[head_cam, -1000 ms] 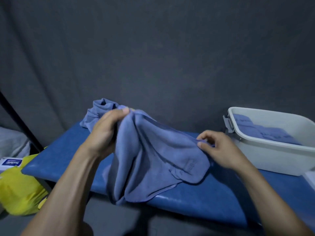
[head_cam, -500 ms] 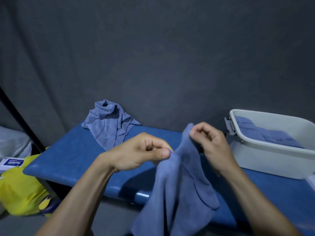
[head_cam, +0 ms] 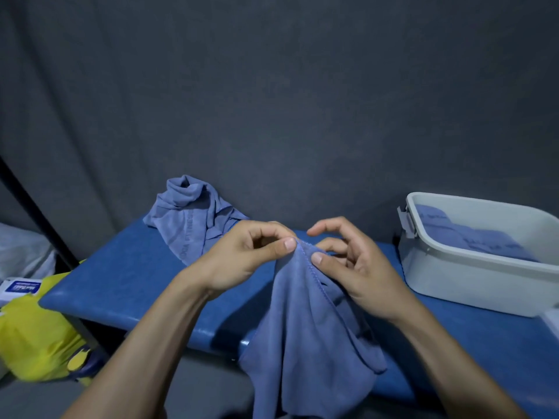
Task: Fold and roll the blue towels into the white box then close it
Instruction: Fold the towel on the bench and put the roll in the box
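A blue towel (head_cam: 302,334) hangs from both hands over the front edge of the blue padded table (head_cam: 127,276). My left hand (head_cam: 242,258) pinches its top hem between thumb and curled fingers. Right beside it, my right hand (head_cam: 351,264) pinches the same hem with thumb and forefinger, the other fingers spread. A second blue towel (head_cam: 190,219) lies crumpled at the table's back left. The white box (head_cam: 472,276) stands open at the right, with folded blue towels (head_cam: 472,240) inside.
A dark grey curtain hangs behind the table. A yellow bag (head_cam: 36,334) and a small white packet (head_cam: 21,290) sit low at the left, beside a black pole (head_cam: 39,219). A white edge (head_cam: 552,325) shows at the far right.
The held towel has come off the table and now hangs. Both hands have drawn together at its top hem. The crumpled towel at the back left, hidden a second ago, is uncovered.
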A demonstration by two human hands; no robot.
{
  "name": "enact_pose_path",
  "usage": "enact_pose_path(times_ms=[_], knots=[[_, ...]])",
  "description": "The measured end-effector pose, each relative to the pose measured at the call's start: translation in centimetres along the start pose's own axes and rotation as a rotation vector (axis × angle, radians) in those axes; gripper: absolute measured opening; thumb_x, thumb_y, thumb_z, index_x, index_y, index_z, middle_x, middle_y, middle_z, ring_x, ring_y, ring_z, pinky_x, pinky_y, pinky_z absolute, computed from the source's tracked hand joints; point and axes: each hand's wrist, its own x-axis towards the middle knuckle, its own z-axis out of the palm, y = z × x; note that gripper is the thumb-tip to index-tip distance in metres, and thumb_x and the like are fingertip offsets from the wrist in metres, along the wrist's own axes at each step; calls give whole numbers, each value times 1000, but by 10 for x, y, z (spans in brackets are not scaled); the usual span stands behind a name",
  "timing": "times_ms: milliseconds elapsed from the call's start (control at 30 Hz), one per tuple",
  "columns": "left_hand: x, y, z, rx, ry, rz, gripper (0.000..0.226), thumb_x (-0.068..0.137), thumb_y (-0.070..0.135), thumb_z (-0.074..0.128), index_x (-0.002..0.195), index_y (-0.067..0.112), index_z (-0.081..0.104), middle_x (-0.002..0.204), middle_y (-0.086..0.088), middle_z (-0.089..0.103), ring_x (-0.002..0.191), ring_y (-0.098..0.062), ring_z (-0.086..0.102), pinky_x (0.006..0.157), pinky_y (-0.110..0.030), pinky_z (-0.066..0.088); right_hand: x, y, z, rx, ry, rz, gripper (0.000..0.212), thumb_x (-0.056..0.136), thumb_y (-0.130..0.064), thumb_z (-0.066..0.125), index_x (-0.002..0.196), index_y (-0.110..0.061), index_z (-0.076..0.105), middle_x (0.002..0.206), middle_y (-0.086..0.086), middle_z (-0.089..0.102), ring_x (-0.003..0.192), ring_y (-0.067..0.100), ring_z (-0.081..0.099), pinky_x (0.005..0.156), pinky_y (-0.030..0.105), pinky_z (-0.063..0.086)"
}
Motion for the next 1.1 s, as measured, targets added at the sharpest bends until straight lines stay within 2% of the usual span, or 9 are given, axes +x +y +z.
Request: enact_pose_path(times_ms=[67,267,333,433,600,667,800,967,1100], knots=[[0,1,-2,9,47,14,23,98,16,62,94,-6,70,99,-8,68,96,-15,62,92,-26,49,-1,-1,-3,-22,-5,-6,23,96,1,62,112,-14,60,88,4,66,75,14,59,70,23,49],[-4,2,-36,46,517,53,19,101,14,59,96,3,74,97,-6,75,93,-8,66,88,-23,51,-9,-1,-39,-315,-143,58,21,90,7,67,84,-12,74,86,-1,72,82,10,64,76,21,47],[-9,1,-49,52,591,43,19,101,15,59,95,7,75,90,5,74,88,-5,65,83,-20,50,-13,2,-51,-449,-201,109,30,88,13,61,79,-13,76,80,-7,69,73,4,61,71,16,43],[-16,-1,-58,84,627,26,21,101,15,59,95,3,74,91,0,72,86,-8,63,84,-25,49,-18,10,-64,-522,-185,188,41,86,15,54,70,-18,72,71,-7,62,61,1,50,63,19,37],[-22,-4,-66,102,651,23,20,101,17,61,95,4,75,93,-3,72,87,-9,62,87,-30,48,-27,12,-74,-654,-150,148,23,88,-25,68,66,-23,61,66,3,58,59,23,52,59,39,43],[-24,-4,-68,111,656,24,19,100,17,62,94,5,76,94,-3,73,87,-8,62,88,-30,48,-28,13,-72,-785,-70,38,35,87,-37,77,65,-20,54,66,0,55,61,21,53,62,39,43],[-27,-7,-70,124,615,-4,21,100,20,63,88,9,76,88,0,69,85,-9,59,85,-31,46,-25,19,-68,-823,210,-187,24,88,-15,75,68,-18,61,79,-6,57,70,15,56,65,30,44],[-29,-7,-69,131,486,-9,25,99,20,60,78,16,73,75,14,65,75,-1,57,75,-16,45,-23,14,-55,-877,569,-295,13,87,-2,70,82,-13,64,85,-3,59,79,8,57,69,13,39],[-30,-8,-66,101,417,-19,23,99,19,60,82,10,71,76,7,64,76,-6,57,71,-15,47,-19,10,-46,-798,720,-298,20,88,-4,71,91,-18,59,88,-5,60,77,8,58,72,7,40]])
